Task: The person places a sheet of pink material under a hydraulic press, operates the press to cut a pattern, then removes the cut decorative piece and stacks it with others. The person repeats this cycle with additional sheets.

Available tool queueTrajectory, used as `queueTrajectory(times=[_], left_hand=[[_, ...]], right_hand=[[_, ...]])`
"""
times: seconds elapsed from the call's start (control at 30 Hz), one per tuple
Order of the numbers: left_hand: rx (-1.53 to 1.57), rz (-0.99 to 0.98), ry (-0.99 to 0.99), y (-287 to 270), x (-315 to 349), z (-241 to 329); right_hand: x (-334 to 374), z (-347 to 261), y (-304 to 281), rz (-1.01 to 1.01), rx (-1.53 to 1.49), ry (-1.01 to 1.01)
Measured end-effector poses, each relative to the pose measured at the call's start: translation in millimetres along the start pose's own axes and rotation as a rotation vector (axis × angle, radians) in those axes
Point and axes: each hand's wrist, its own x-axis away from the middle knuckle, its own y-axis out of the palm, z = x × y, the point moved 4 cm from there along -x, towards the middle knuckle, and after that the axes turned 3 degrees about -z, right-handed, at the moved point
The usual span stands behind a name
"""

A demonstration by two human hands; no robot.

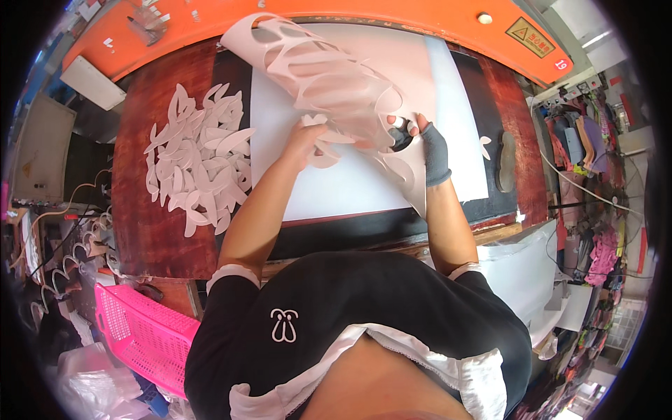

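Observation:
A pale pink sheet [245, 45] full of die-cut openings is lifted and curled over the white board [315, 199]. My right hand [432, 150], in a grey fingerless glove, grips the sheet's right side, its fingertips showing through an opening. To the left, my left hand [305, 138] is closed on several pale leaf-shaped cutouts [326, 152] just below the sheet. A heap of similar cutouts [199, 164] lies on the dark red tabletop, left of the board.
An orange machine beam [392, 15] spans the far side, bearing a warning label. A dark oblong block [505, 162] lies right of the board, near a small loose cutout [484, 146]. Lower left is a pink plastic basket [143, 336]. Clothes [588, 140] hang at right.

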Motion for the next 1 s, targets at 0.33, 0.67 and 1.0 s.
queueTrajectory(times=[0.33, 0.67, 1.0], left_hand=[[-0.782, 0.466, 0.176, -157.9, 107.7, 40.0], [-0.71, -0.059, 0.286, 8.9, 92.0, 4.6], [-0.427, -0.545, 0.177, 83.0, 83.7, -34.8]], right_hand=[[-3.9, -9.4, -11.7, -0.037, 0.022, -0.025], [9.5, 5.8, -1.1, -0.085, 0.237, 0.0], [87.5, 57.4, 7.2, -0.155, 1.439, -0.148]])
